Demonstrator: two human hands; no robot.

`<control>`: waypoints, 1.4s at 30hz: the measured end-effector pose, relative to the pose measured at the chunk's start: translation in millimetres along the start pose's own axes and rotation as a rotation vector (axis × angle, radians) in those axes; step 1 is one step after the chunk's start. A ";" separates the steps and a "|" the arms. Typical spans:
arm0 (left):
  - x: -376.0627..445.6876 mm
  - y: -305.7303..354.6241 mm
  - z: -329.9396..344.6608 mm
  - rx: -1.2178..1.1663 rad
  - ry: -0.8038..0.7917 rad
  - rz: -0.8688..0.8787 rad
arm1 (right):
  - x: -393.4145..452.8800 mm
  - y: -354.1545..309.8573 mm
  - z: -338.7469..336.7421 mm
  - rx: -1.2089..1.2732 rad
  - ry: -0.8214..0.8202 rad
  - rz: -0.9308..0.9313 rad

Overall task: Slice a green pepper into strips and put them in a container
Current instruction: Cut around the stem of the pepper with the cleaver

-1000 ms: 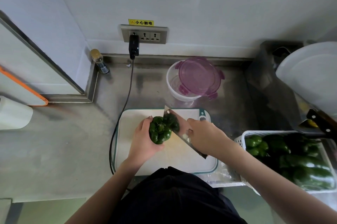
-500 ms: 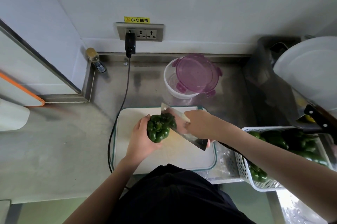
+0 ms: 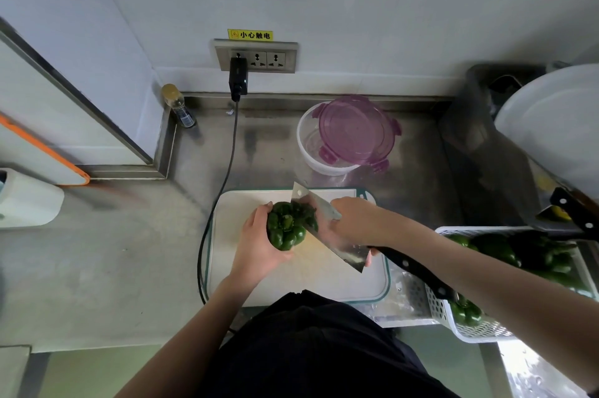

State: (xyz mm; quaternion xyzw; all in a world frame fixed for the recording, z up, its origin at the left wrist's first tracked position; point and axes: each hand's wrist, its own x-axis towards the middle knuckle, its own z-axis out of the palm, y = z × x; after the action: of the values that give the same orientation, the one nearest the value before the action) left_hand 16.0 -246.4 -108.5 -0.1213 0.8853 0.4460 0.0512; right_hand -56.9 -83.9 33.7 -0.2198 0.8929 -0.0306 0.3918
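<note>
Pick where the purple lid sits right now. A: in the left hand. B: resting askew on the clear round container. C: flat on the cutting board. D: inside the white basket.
B: the purple lid rests askew on the clear round container, behind the cutting board.

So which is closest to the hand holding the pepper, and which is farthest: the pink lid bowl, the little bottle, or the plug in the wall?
Measured from the left hand in the head view:
1. Bowl with the pink lid, behind the cutting board, to the right.
2. Little bottle, in the back left corner.
3. Plug, up on the wall socket.
</note>
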 end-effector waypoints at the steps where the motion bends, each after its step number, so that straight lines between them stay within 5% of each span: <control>1: -0.1 0.0 0.4 -0.001 -0.003 -0.002 | 1.3 0.3 -2.6 0.022 -0.021 0.017; 24: 2.7 2.5 4.8 0.024 0.064 0.105 | 8.8 5.7 -6.6 0.112 -0.173 0.043; 42: -0.1 4.9 6.7 -0.033 0.087 0.081 | 12.3 13.6 21.5 0.282 -0.004 0.025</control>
State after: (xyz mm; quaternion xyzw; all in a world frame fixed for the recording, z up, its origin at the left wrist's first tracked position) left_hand 14.6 -238.2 -108.7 -0.1053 0.8833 0.4567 -0.0076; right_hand -53.9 -74.3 7.4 -0.1515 0.8817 -0.1503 0.4209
